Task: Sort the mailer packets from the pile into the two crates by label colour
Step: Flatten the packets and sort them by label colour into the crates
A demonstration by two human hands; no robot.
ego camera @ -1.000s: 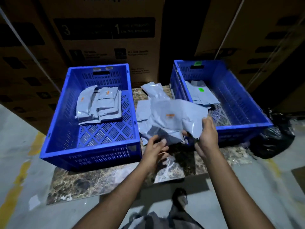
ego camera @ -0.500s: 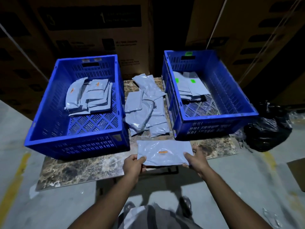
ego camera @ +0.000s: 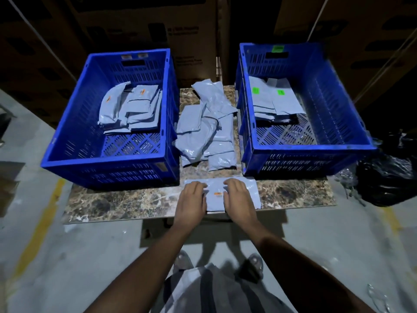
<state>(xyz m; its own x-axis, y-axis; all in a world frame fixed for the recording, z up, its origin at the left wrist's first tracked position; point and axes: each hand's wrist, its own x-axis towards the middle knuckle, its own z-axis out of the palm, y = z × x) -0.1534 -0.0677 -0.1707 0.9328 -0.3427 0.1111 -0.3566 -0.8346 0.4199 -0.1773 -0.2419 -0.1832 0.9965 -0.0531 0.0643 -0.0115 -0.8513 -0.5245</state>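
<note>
A warehouse is showing here. Big cardboard cartons (ego camera: pixel 140 30) are standing stacked behind the marble slab (ego camera: pixel 135 204), which is lying on painted concrete floor (ego camera: pixel 67 256).

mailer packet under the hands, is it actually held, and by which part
Not gripped: both the left hand and right hand press flat on the orange-labelled mailer packet, either side of its label, on the marble slab.

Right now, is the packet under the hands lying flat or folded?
Flat: the packet lies spread on the table, orange label up, both hands pressing it.
</note>
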